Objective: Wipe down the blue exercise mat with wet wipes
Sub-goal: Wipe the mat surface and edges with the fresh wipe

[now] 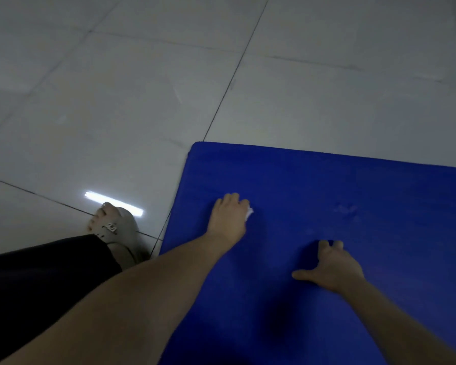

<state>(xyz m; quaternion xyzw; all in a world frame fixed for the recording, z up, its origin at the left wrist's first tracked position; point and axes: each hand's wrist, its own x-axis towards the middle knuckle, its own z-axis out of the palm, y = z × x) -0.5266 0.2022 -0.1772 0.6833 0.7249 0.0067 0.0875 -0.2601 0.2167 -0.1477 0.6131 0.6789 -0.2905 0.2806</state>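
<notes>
Mid-wipe near mat corner, centre frame: left hand grip bunched round wipe, right hand splayed, empty — most apparently left.

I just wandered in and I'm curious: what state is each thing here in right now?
Mat: unrolled, flat on the floor.
Wipe: bunched up, pressed onto the mat.
Left hand: grips the wipe.
Right hand: thumb spread, rests on the mat, holds nothing.
Sandal: on a foot, on the floor beside the mat.
</notes>
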